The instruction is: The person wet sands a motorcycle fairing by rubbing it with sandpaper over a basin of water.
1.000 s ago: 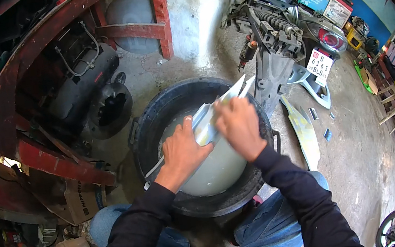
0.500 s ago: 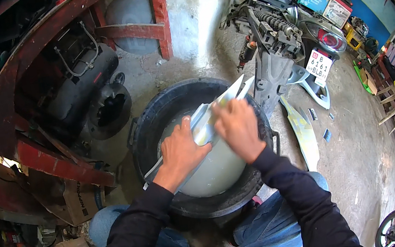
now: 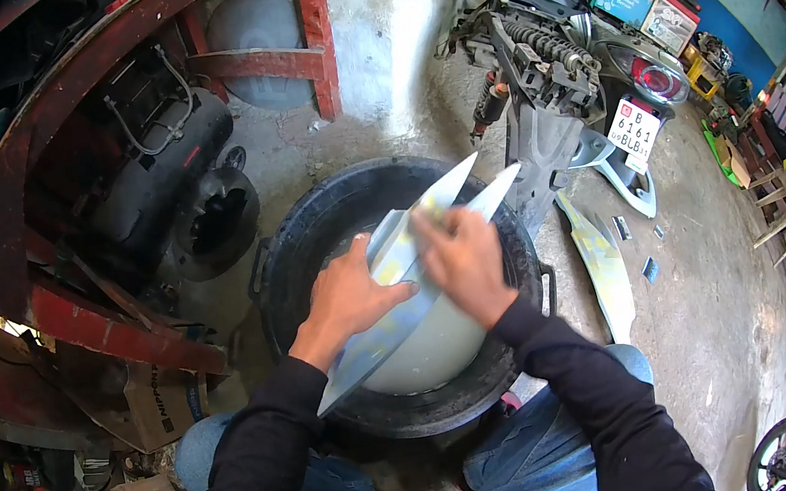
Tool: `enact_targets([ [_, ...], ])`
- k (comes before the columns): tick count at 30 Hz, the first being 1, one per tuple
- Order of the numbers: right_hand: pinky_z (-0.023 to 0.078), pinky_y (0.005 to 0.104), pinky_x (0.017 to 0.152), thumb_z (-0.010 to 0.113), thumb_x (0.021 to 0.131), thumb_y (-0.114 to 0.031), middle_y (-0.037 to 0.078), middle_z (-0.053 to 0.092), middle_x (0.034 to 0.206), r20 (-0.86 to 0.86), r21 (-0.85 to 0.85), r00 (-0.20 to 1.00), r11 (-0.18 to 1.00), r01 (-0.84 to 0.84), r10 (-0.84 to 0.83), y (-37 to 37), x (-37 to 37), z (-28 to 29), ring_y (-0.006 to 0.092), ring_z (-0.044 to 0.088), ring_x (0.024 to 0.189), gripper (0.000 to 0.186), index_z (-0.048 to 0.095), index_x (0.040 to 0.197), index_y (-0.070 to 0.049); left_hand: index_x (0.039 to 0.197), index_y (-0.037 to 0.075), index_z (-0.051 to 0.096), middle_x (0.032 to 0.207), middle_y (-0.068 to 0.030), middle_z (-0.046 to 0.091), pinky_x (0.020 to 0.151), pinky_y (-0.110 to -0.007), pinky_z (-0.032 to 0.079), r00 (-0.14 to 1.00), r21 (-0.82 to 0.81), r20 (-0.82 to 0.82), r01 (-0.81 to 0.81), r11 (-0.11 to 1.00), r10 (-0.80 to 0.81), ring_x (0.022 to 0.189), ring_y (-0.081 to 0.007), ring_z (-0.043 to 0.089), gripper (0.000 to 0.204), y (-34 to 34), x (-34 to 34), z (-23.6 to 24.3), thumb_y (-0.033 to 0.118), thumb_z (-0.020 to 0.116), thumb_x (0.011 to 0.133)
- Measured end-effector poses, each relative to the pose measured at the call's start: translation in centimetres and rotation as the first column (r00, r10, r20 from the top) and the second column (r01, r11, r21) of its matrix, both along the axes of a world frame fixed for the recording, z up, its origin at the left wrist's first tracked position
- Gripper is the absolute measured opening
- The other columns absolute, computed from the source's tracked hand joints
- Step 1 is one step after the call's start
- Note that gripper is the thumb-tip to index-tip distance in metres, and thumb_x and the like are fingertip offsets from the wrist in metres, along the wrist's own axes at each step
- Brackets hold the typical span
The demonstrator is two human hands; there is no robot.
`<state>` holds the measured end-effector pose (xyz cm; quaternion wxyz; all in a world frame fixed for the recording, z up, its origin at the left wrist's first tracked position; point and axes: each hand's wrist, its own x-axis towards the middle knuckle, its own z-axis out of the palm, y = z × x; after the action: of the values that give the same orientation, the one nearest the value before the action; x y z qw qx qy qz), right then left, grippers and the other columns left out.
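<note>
Over a round black tub [image 3: 277, 262] of cloudy water [image 3: 440, 347], a motorcycle body panel [image 3: 387, 330] is held at a slant. Its pale surface carries blue and yellow patches, and two pointed ends reach up toward the far right. My left hand [image 3: 345, 297] is closed on the panel's left edge, thumb lying across its face. Against the upper part of the panel presses my right hand [image 3: 465, 260], its fingers bent and partly blurred. Anything under those fingertips is hidden.
Right of the tub, a second pale panel [image 3: 602, 266] lies on the concrete near small dark pieces [image 3: 651, 270]. A partly stripped motorcycle [image 3: 540, 74] stands beyond the tub. At left are a red frame [image 3: 114, 330] and a black tank [image 3: 165, 162].
The panel has turned in my left hand, showing more of its blue-patched lower face and both pointed ends. My right hand has shifted slightly left and nearer along it.
</note>
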<state>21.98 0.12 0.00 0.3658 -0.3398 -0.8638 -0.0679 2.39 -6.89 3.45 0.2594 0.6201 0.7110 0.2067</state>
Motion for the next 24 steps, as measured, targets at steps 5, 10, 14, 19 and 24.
enact_targets([
  [5,0.042,0.0427,0.076,0.073,0.084,-0.02,0.011,0.056,0.101,0.037,-0.036,0.993,0.993,0.111,-0.11,0.5,0.0,1.7,0.0294,0.055,0.095,0.05,0.069,0.134,-0.015,0.147,-0.005,0.047,0.117,-0.0289,0.072,0.096,-0.047,0.055,1.0,0.011,0.016,-0.013,1.0,0.013,0.109,-0.0424,0.071,0.101,0.1,0.4,-0.1,0.051,0.082,0.071],
  [10,0.042,0.0424,0.077,0.074,0.084,-0.021,0.011,0.055,0.1,-0.013,-0.096,0.999,0.994,-0.049,0.048,-3.0,-1.1,-0.6,0.0294,0.054,0.094,0.047,0.072,0.131,-0.016,0.145,-0.003,0.05,0.116,-0.028,0.072,0.096,-0.048,0.054,1.0,-0.009,-0.001,-0.029,1.0,0.029,0.108,-0.042,0.071,0.098,0.5,-0.2,-0.5,0.051,0.083,0.071],
  [14,0.041,0.0433,0.075,0.069,0.089,-0.018,0.012,0.057,0.1,-0.041,-0.058,0.98,0.979,0.195,-0.197,2.1,0.2,2.0,0.0304,0.055,0.092,0.043,0.072,0.132,-0.018,0.143,-0.003,0.052,0.116,-0.0276,0.073,0.095,-0.048,0.054,0.998,-0.008,0.062,-0.006,1.0,0.006,0.108,-0.0422,0.071,0.096,0.2,-0.4,-0.5,0.052,0.083,0.07],
  [19,0.044,0.0446,0.073,0.072,0.088,-0.02,0.011,0.057,0.094,-0.013,-0.026,1.0,1.0,-0.013,0.012,-1.2,-1.2,0.0,0.03,0.056,0.089,0.031,0.076,0.119,-0.018,0.143,-0.003,0.051,0.115,-0.0281,0.073,0.096,-0.047,0.054,0.997,0.003,0.072,-0.027,1.0,0.027,0.108,-0.0424,0.071,0.097,0.5,-0.9,-0.7,0.053,0.083,0.07],
  [24,0.044,0.0441,0.062,0.071,0.088,-0.016,0.015,0.056,0.092,-0.055,-0.006,0.998,1.0,-0.014,0.013,-0.3,-1.4,0.5,0.0316,0.056,0.08,0.037,0.073,0.125,-0.017,0.145,-0.003,0.05,0.115,-0.0278,0.073,0.098,-0.046,0.053,0.998,-0.016,0.064,-0.024,1.0,0.025,0.111,-0.0425,0.07,0.1,0.2,-0.6,-0.5,0.054,0.083,0.069],
])
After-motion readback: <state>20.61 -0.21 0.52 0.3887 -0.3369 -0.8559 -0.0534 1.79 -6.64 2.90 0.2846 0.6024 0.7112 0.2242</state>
